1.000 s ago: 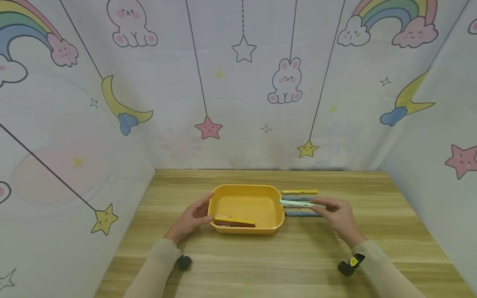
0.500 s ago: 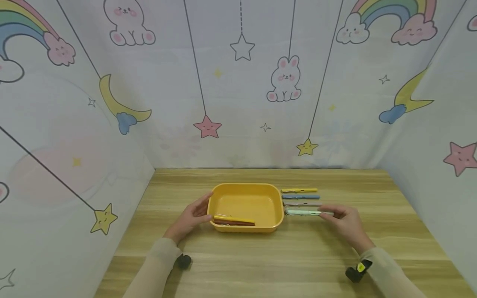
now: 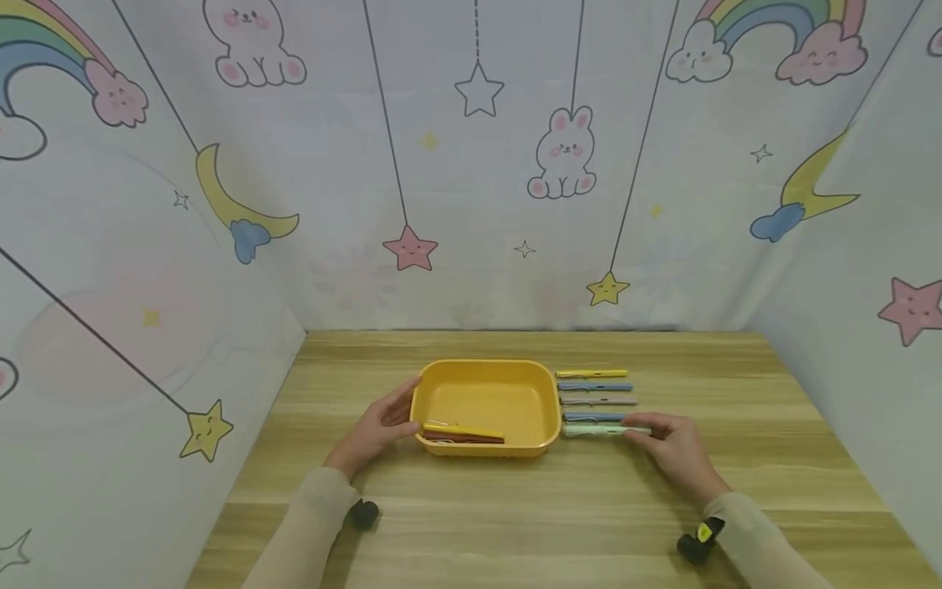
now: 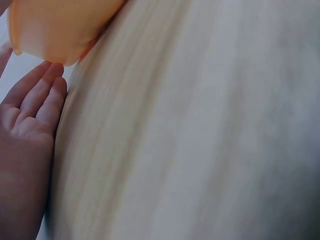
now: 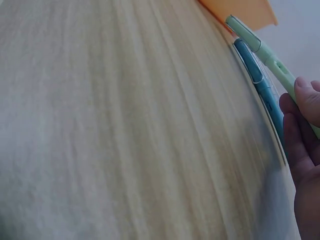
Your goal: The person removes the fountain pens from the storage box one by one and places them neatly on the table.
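In the head view my right hand (image 3: 675, 448) pinches a mint-green pen (image 3: 594, 430) near its right end. The right wrist view shows that pen (image 5: 272, 62) between thumb and fingers, beside a blue pen (image 5: 260, 80); it seems slightly raised off the table. My left hand (image 3: 377, 429) rests against the left side of a yellow tray (image 3: 553, 409), fingers and thumb spread along it. In the left wrist view the fingers (image 4: 42, 97) lie fairly straight against the tray wall (image 4: 47, 30). A yellow pen (image 3: 464, 430) and a reddish-brown pen (image 3: 471, 439) lie inside the tray.
Right of the tray, pens lie in a row: yellow (image 3: 592, 374), blue (image 3: 594, 387), greyish-pink (image 3: 598, 401) and another blue pen (image 3: 593, 417). The wooden table (image 3: 508, 523) meets a patterned cloth wall (image 3: 486, 303) at the back.
My right hand has brought the mint-green pen from over the row, near the tray's edge, toward the front, past the nearer blue pen. The left hand has stayed at the tray.
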The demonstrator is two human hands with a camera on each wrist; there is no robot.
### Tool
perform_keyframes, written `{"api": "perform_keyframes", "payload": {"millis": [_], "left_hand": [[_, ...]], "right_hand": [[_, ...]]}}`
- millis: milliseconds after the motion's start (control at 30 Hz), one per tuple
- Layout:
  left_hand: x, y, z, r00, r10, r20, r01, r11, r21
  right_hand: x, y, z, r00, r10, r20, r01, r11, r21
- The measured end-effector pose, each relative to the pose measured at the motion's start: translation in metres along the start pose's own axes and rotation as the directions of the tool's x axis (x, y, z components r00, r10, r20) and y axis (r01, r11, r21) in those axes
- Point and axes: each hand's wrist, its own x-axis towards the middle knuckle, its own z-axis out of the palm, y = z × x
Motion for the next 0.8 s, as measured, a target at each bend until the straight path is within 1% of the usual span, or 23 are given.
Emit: {"api": "perform_keyframes", "payload": {"millis": [200, 333, 400, 467, 600, 667, 800], "left_hand": [[0.000, -0.001, -0.001, 1.000, -0.006, 0.001, 0.006, 1.000, -0.007], [-0.001, -0.001, -0.001, 1.000, 0.009, 0.008, -0.009, 1.000, -0.003], [-0.001, -0.001, -0.001, 1.000, 0.013, 0.009, -0.013, 1.000, -0.003], [-0.001, -0.001, -0.001, 1.000, 0.018, 0.012, -0.018, 1.000, 0.001], [0.000, -0.002, -0.001, 1.000, 0.020, 0.010, -0.020, 1.000, 0.003], [0.000, -0.002, -0.001, 1.000, 0.015, 0.007, -0.015, 1.000, -0.004], [0.001, -0.003, -0.001, 1.000, 0.004, 0.006, -0.004, 1.000, -0.015]], "right_hand": [[-0.002, 0.002, 0.001, 1.000, -0.020, -0.001, 0.020, 0.998, -0.061], [-0.003, 0.004, 0.000, 1.000, -0.015, 0.002, 0.016, 0.995, -0.096], [-0.003, 0.006, 0.000, 1.000, -0.026, 0.002, 0.026, 0.991, -0.133], [-0.002, 0.008, 0.001, 0.998, -0.059, 0.001, 0.058, 0.981, -0.186], [-0.001, 0.011, 0.002, 0.990, -0.141, 0.004, 0.136, 0.948, -0.289], [0.000, 0.012, 0.003, 0.985, -0.170, 0.009, 0.164, 0.934, -0.316], [0.001, 0.014, 0.005, 0.978, -0.205, 0.027, 0.201, 0.917, -0.344]]}}
